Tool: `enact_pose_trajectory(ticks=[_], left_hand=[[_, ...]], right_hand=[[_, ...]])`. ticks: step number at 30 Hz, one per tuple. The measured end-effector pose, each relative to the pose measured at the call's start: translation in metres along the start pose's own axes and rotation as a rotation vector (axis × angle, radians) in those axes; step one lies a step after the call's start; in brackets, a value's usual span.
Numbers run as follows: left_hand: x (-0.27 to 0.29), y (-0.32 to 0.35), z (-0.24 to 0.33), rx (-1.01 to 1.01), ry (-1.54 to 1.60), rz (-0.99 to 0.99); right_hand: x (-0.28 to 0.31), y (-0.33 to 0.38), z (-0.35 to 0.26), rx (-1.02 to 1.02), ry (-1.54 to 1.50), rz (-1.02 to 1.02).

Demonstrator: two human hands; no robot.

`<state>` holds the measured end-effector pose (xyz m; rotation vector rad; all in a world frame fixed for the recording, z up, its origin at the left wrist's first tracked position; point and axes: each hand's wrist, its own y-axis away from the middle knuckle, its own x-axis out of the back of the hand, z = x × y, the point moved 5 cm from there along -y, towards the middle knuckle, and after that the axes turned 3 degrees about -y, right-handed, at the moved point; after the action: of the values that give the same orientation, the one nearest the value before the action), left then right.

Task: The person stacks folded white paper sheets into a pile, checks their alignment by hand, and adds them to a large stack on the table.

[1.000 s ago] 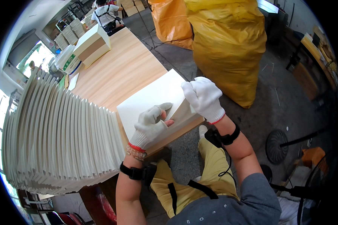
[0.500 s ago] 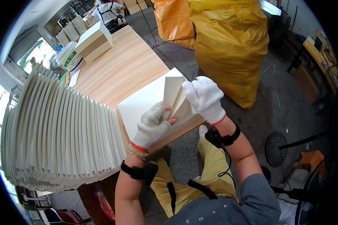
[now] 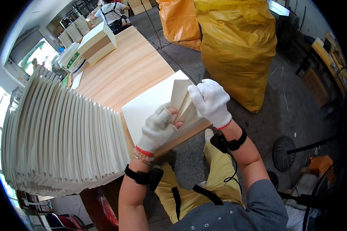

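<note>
A narrow folded piece of white card (image 3: 179,94) stands tilted above a stack of white sheets (image 3: 144,99) at the table's near corner. My left hand (image 3: 157,129), in a white glove with bare fingertips, pinches the lower end of the folded card. My right hand (image 3: 211,99), also gloved in white, is closed at the card's upper right edge; its fingertips are hidden behind its knuckles. Between the hands the card's layers fan apart.
A long leaning row of pale folded boards (image 3: 65,134) fills the table's left side. Farther back on the wooden table (image 3: 131,65) are a cream block of sheets (image 3: 98,44) and a white tub (image 3: 71,57). Large yellow sacks (image 3: 237,50) stand beyond; a person (image 3: 112,15) sits far off.
The folded card has shifted slightly to the right, along with my left hand. My right hand stays closed in nearly the same place.
</note>
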<state>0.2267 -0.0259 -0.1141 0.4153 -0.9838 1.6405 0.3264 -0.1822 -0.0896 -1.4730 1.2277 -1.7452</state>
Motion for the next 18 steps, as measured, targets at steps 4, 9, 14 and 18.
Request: enact_pose_trajectory(ticks=[4,9,14,18], left_hand=[[0.0008,-0.0006,0.0,-0.033,0.032,0.005],[0.0008,-0.0006,0.0022,-0.142,-0.052,0.135],[-0.0005,-0.0016,-0.0001,-0.012,-0.039,-0.039],[-0.0034,-0.0022,-0.0042,-0.038,-0.011,0.03]], right_hand=[[0.002,0.0031,0.0006,-0.006,-0.051,0.09],[0.0026,-0.0007,0.0032,-0.122,-0.171,0.008],[-0.0007,0.0064,0.0042,-0.029,-0.069,0.036],[0.0026,0.0037,0.0007,0.028,-0.05,0.047]])
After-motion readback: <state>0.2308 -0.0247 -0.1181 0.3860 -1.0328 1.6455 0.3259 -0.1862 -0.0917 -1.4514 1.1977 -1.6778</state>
